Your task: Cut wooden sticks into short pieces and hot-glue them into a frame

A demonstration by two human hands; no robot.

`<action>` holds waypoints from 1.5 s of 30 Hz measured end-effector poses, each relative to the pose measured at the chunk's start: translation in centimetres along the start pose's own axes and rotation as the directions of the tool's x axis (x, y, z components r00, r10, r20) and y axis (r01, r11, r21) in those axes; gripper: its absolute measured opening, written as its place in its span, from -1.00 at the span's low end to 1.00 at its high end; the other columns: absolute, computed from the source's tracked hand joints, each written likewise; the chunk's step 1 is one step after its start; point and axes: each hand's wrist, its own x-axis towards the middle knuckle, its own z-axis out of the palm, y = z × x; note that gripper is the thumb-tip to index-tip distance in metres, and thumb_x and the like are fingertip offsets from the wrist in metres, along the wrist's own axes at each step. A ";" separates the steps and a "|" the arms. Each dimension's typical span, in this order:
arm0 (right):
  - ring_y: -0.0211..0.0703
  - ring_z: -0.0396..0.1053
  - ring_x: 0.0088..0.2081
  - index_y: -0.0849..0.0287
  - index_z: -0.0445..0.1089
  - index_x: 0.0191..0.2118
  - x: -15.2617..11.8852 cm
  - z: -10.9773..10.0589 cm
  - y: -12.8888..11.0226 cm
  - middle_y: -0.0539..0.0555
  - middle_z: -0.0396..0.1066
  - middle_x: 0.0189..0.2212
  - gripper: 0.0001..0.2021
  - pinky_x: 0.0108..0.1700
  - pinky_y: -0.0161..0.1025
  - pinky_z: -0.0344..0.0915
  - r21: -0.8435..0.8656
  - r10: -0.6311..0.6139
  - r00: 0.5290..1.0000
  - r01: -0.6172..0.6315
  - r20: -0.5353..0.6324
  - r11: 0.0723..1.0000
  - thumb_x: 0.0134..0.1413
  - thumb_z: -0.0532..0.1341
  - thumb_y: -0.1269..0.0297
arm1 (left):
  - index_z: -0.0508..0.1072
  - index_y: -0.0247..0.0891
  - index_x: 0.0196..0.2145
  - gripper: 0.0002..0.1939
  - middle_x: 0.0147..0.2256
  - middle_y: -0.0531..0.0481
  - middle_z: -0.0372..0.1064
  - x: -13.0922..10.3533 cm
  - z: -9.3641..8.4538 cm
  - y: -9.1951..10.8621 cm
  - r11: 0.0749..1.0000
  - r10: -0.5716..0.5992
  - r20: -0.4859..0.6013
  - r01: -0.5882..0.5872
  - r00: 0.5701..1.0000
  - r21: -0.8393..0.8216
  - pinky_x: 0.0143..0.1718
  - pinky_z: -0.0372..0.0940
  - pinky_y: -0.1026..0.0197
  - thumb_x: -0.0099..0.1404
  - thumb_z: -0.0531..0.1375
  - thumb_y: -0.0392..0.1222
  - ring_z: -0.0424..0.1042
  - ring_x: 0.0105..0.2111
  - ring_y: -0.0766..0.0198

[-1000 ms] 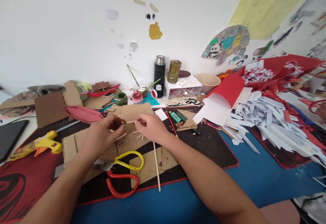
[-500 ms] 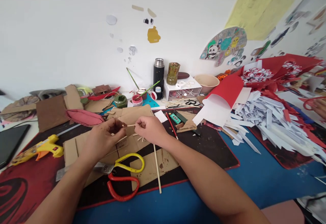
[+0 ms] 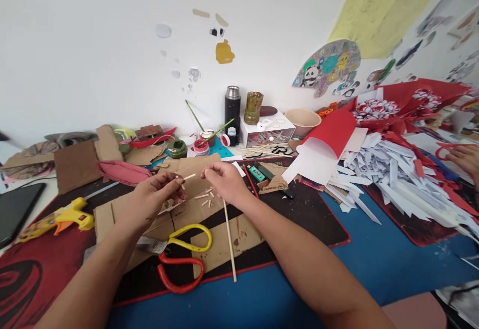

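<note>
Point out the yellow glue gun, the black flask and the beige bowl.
Yellow glue gun (image 3: 76,213): head view, on its body.
Black flask (image 3: 232,108): head view, on its dark side, below the silver top.
Beige bowl (image 3: 304,124): head view, on its outer wall.

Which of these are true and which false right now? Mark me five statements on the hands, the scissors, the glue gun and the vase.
1. The left hand holds a short stick. True.
2. The right hand holds the scissors. False: it is raised near the left hand, and the scissors lie nearer the camera.
3. The glue gun lies to the left of the scissors. True.
4. Both handles of the scissors are red. False: one is yellow, the other red.
5. The green vase stands in the bowl. False: it stands on the white box.
</note>
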 end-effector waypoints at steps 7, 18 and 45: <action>-0.29 0.12 -0.70 0.09 0.30 -0.44 0.5 -1.4 -0.7 -0.19 0.08 -0.75 -0.77 -0.57 -0.34 0.00 0.118 0.033 0.997 -0.025 -0.065 0.993 0.29 0.14 0.35 | 0.57 -0.21 -0.35 -0.56 -0.49 -0.05 0.57 0.0 -0.2 0.4 1.000 0.016 -0.043 -0.016 0.999 0.017 -0.35 0.50 0.13 0.11 0.45 0.24 0.57 -0.47 0.14; -0.38 0.07 -0.70 0.16 0.41 -0.33 2.4 -3.5 0.1 -0.19 0.18 -0.67 -0.82 -0.62 -0.36 -0.10 0.418 0.097 0.967 0.011 -0.237 0.908 0.22 0.30 0.18 | 0.54 -0.13 -0.43 -0.49 -0.50 -0.02 0.56 -0.3 0.3 1.1 0.986 0.028 -0.027 -0.024 0.999 0.165 -0.37 0.47 0.12 0.05 0.40 0.39 0.54 -0.47 0.11; 0.07 0.61 -0.06 0.17 0.58 0.00 -1.3 0.1 -0.4 0.18 0.69 -0.08 -0.78 -0.15 -0.13 0.29 -0.828 -0.026 0.919 0.366 0.393 0.425 0.48 0.19 0.26 | 0.45 -0.10 -0.24 -0.66 -0.29 -0.06 0.59 0.2 -0.7 -0.1 0.687 0.249 -0.125 -0.084 0.960 0.722 -0.24 0.31 0.09 0.34 0.06 0.16 0.52 -0.32 0.04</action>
